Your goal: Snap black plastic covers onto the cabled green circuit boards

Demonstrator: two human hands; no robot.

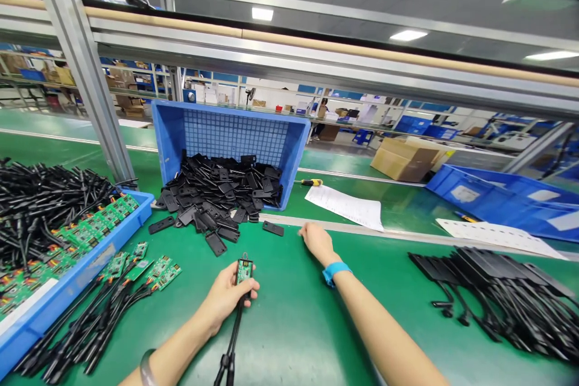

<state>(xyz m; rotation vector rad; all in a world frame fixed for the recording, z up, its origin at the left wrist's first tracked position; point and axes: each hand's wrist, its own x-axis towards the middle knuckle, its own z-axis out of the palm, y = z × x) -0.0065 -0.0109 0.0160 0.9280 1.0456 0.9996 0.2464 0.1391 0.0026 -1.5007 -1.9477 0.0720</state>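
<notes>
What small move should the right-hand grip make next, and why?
Probably shift the right-hand grip a little left and pick up the nearest black casing piece: it lies flat beside the heap of casing pieces, within easy reach, while the green circuit board in the left-hand grip is exposed.

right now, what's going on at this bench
A person's left hand holds a black-cased green circuit board, its cables trailing below. The right hand is near a loose black piece; whether it holds anything is hidden. Ahead, black pieces spill from a blue bin. More boards are at left, flat black units at right.
</notes>
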